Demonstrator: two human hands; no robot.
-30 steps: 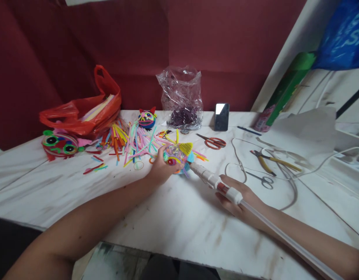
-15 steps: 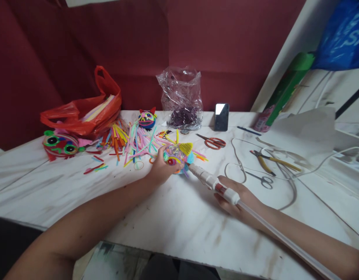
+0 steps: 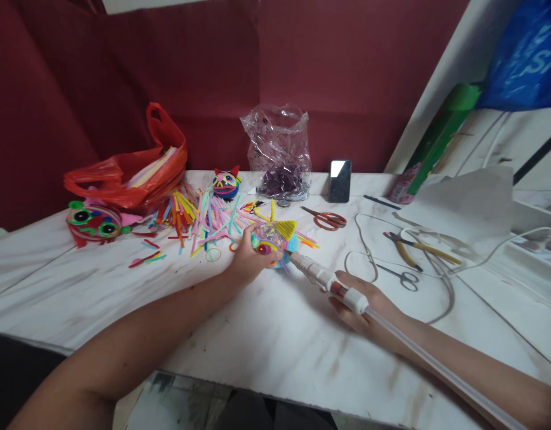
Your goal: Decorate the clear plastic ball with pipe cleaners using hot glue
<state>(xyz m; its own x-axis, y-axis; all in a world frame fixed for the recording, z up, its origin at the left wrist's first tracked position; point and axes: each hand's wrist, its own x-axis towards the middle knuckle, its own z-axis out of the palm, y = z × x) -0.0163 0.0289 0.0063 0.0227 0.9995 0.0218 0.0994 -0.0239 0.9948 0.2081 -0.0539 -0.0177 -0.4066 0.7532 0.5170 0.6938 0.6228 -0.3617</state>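
Note:
My left hand (image 3: 251, 257) grips a small round craft figure (image 3: 270, 243) covered in coloured pipe cleaners, with a yellow ear-like triangle on top and a red eye. Wrapped round a white glue gun (image 3: 317, 273) is my right hand (image 3: 367, 301). The gun's tip is at the lower right side of the figure, touching it or very near. A long clear glue stick (image 3: 430, 355) runs out of the gun's back along my right forearm. Behind the figure lies a pile of pipe cleaners (image 3: 215, 218).
Two finished-looking figures (image 3: 94, 224) (image 3: 225, 184), a red bag (image 3: 136, 173) and a clear bag (image 3: 282, 161) stand at the back. Orange scissors (image 3: 329, 220), a phone (image 3: 339, 181), pliers (image 3: 407, 248), small scissors (image 3: 407, 279) and a looping cable (image 3: 449, 292) lie right.

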